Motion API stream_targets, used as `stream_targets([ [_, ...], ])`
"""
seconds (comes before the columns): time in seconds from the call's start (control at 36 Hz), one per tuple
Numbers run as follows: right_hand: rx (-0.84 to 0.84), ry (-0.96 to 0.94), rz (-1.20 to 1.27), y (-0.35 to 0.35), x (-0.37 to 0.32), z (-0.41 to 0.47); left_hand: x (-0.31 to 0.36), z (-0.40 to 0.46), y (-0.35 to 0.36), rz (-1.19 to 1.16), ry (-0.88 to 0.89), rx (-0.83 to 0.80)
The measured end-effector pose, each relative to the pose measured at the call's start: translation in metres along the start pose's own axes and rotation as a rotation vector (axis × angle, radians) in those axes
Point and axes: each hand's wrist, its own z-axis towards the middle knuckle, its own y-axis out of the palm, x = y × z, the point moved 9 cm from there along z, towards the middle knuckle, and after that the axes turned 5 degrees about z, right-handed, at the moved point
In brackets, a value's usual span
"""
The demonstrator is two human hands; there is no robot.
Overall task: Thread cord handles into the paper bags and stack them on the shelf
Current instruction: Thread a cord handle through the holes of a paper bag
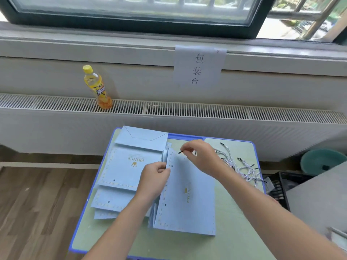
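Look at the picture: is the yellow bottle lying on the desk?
No, the yellow bottle stands upright on the radiator grille, behind the desk.

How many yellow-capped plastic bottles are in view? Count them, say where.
1. The yellow-capped plastic bottle stands upright on the white radiator grille, left of the paper sign; others may be hidden.

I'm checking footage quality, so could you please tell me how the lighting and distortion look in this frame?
Head view: soft, even daylight from the window, no harsh shadows on the desk; wide-angle bowing curves the radiator grille; the cord tip in the right hand is slightly blurred.
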Motion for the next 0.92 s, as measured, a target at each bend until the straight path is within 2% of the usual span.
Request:
stream_targets([
  [0.25,0.110,0.128,0.110,-0.001,-0.017,-0.057,0.028,-0.025,0.003,0.039,0.133,-0.006],
  [0.44,0.180,0.173,0.071,-0.002,-0.023,-0.070,0.031,-0.034,0.010,0.086,0.188,-0.014],
  [0.67,0.203,0.164,0.079,-0.007,-0.031,-0.075,0.043,-0.042,0.019,0.103,0.251,-0.047],
  [0.78,0.216,0.223,0.102,-0.006,-0.031,-0.078,0.041,-0.042,0.021,0.153,0.246,-0.051],
  [0.92,0.166,0.247,0.248,0.000,-0.035,-0.087,0.049,-0.047,0.021,0.192,0.302,-0.123],
])
